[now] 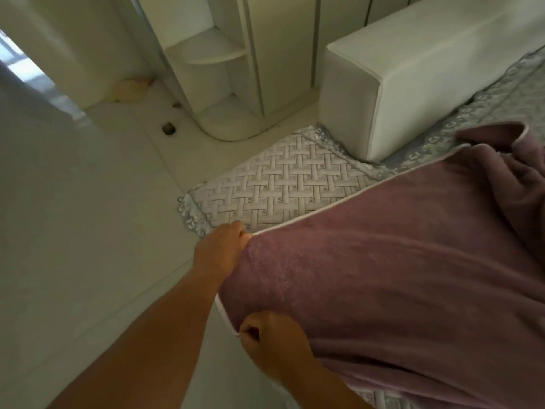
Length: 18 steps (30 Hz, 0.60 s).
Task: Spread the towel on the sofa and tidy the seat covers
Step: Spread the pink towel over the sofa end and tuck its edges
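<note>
Mauve terry towel [398, 261] pinched by both hands.

My left hand [219, 249] and my right hand [272, 346] are both bare, with no ring, watch or band on either wrist. My forearms are uncovered as far as they show, no sleeve reaching them. My fingers [240, 231] carry no gloves.

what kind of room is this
Probably a home living room: a white sofa with a quilted seat cover, a built-in corner shelf and a pale tiled floor.
</note>
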Available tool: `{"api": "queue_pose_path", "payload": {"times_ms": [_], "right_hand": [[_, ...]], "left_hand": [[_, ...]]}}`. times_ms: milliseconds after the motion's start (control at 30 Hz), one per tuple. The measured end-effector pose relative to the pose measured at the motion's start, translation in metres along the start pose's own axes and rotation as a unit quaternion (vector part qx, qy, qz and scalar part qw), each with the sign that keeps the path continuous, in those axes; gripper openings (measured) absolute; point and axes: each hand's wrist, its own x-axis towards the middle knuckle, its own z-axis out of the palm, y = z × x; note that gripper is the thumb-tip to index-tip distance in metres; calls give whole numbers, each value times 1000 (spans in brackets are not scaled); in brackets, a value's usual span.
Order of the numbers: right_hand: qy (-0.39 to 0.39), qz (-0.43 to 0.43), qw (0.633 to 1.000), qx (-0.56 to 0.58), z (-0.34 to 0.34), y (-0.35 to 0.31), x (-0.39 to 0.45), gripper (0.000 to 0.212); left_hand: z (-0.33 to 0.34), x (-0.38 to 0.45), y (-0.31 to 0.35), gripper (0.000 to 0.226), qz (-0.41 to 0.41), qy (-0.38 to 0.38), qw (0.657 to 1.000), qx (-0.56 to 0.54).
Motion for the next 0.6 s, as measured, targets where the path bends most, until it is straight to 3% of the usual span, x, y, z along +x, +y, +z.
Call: {"api": "queue_pose_path", "payload": {"times_ms": [367,467,533,600], "right_hand": [[-22,26,999,-10,15,-3,14,31],[24,24,999,3,12,-2,13,28],[44,24,999,0,6,-2,9,29],[60,15,998,-11,-2,-2,6,27]], "left_hand": [[21,-6,-9,13,19,49,998,33],[25,-12,-5,6,38,-3,999,9],[27,-18,0,9,10,-42,999,-21],[26,-22,7,12,-31,-34,998,-43]]}}
